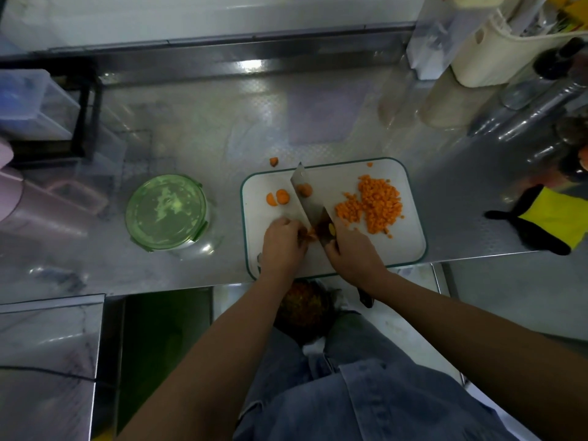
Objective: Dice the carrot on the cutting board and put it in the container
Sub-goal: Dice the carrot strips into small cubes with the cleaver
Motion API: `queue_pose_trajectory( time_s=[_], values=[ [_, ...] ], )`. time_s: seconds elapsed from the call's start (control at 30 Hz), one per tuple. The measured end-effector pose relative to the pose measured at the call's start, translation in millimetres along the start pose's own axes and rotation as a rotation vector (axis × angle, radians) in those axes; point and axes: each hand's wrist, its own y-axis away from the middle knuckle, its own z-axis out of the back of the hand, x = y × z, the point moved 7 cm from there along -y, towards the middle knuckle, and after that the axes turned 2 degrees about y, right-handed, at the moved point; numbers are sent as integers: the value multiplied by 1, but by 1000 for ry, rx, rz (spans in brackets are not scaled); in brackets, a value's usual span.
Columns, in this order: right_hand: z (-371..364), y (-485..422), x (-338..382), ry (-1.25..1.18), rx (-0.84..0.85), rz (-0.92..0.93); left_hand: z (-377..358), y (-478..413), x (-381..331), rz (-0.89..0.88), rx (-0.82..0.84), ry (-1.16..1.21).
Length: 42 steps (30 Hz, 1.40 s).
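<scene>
On the steel counter, a cream basket and a dark-capped bottle are seen far right, a yellow-and-black cloth at the right edge, a pink jug at the left, and a black-framed clear box beyond it.

Right hand grips knife at the handle, blade angled across white cutting board; left hand pinches a carrot piece against the blade. Diced carrot pile on board's right side, round slices left of the blade, one chunk off-board on the steel counter. Green-lidded container, lid on, sits left of the board.
</scene>
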Motion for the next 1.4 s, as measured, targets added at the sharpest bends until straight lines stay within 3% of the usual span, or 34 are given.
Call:
queue_pose_trajectory(
  time_s=[0.57,1.0,1.4],
  values=[
    [-4,8,3,-39,48,10,2,0,3,91,-38,79],
    [-1,1,3,-51,-11,-14,2,-1,8,153,-40,123],
    [-7,6,5,-74,28,-2,3,1,6,126,-44,141]
  ],
)
